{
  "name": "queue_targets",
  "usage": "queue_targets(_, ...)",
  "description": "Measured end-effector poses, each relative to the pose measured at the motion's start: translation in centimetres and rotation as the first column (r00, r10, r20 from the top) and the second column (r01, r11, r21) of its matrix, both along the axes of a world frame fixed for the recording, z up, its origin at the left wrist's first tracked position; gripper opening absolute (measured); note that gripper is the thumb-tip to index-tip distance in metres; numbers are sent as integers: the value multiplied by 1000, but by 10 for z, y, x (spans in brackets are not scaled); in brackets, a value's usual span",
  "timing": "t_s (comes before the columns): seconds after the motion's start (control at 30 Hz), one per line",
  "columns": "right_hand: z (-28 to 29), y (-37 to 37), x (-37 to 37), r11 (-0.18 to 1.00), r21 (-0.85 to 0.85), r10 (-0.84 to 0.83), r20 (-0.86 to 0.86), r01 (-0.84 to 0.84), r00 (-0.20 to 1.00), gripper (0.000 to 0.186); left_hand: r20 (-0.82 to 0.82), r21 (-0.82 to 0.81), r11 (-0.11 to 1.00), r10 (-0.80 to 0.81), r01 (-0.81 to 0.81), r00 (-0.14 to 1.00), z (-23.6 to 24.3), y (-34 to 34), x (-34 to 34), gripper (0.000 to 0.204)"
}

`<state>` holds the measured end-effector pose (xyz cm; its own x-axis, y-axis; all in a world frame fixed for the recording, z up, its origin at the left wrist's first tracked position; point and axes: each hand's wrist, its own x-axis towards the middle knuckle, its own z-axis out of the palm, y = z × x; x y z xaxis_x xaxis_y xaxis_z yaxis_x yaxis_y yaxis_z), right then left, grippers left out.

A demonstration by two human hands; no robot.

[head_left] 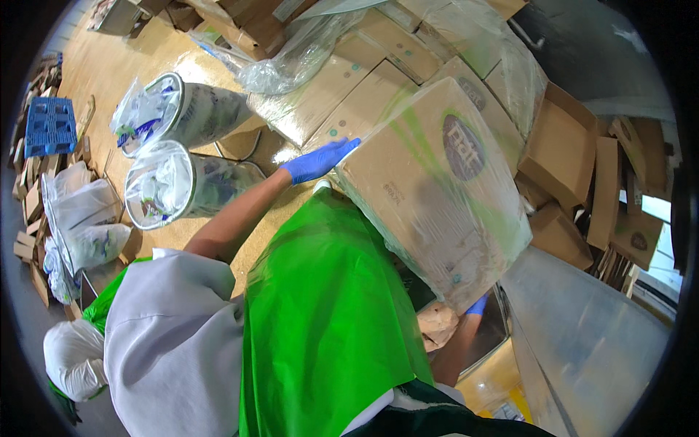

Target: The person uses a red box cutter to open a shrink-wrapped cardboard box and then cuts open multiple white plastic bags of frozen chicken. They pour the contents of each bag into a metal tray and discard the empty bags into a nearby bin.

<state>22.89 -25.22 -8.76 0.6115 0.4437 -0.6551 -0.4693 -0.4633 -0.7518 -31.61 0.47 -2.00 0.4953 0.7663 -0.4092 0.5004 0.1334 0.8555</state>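
Note:
My left hand (317,160), in a blue glove, holds the upper left edge of a large cardboard carton (429,182) wrapped in clear plastic film, with a dark oval logo on one face. My right hand (475,306), also gloved in blue, grips the carton's lower end, its fingers mostly hidden behind it. The carton sits tilted in front of me, beside my green apron (320,306). Below it is a crumpled light-brown item (435,323) I cannot make out. Past the carton stands a stack of similar film-wrapped cartons (335,116).
Two bag-lined bins (193,182) stand on the yellow floor at left, near bagged waste (87,218), a blue pallet (51,125) and cardboard piles. Open empty boxes (557,142) lie at right, above a metal surface (582,342). A person in a white head covering (73,357) is at lower left.

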Motion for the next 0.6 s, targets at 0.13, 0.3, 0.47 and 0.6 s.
queue_targets(0.13,85,6,22,996,39,-85,538,77,839,43,169,154,840,496,-520,852,41,-10,-9,50)
queue_targets(0.3,180,72,-35,974,41,60,903,-225,424,40,139,498,808,284,-315,949,91,-56,-5,32)
queue_targets(0.47,203,171,-174,738,53,455,697,-672,554,31,-91,843,521,380,-132,920,84,-71,19,29)
queue_targets(0.6,177,213,-226,150,-74,592,805,-986,30,31,-59,883,426,518,-197,854,72,-82,32,28)
